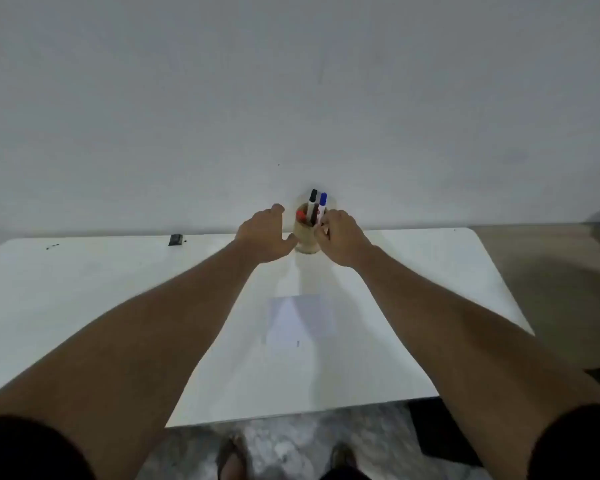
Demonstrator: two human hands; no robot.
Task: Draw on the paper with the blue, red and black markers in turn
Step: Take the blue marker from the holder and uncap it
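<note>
A tan wooden holder [305, 242] stands at the table's far edge, against the wall. In it stand a black marker [313, 199] and a blue marker [322, 202], both upright, and a red marker [300, 215] that sits lower. My right hand [342, 237] is at the holder's right rim, its fingertips pinched on the blue marker's white barrel. My left hand [265, 233] is just left of the holder, fingers apart and curled, thumb tip at the holder's side. A white sheet of paper [300, 320] lies flat between my forearms, with a small dark mark near its front edge.
The white table [413, 271] runs to the grey wall. A small black object [176, 239] lies at the far left edge, with dark specks [52, 246] beside it. The floor and my feet show below the table's near edge.
</note>
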